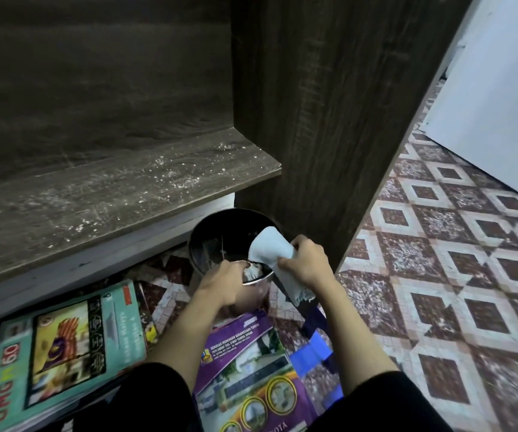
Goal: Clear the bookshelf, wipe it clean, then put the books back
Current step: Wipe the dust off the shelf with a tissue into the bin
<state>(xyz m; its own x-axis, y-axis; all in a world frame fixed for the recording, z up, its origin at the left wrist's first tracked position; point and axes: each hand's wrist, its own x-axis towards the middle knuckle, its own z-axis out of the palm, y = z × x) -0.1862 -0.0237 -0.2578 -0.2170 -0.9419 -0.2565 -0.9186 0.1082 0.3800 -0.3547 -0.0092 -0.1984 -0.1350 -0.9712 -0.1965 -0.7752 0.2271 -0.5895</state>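
Observation:
The dark wooden shelf board [120, 185] holds no books and is speckled with white dust and crumbs. Below it on the floor stands a round black bin [220, 241]. My right hand [307, 260] grips a white cloth [270, 247] over the bin's rim. My left hand [225, 275] pinches the cloth's lower, crumb-covered part at the near rim. A teal book [64, 347] and a purple book [251, 369] lie on the floor between my arms and to the left.
The bookshelf's dark side panel [329, 104] rises just behind the bin. Patterned red and white floor tiles [438, 275] spread to the right, with a white panel [500, 88] at the far right. A blue object [310, 350] lies by the purple book.

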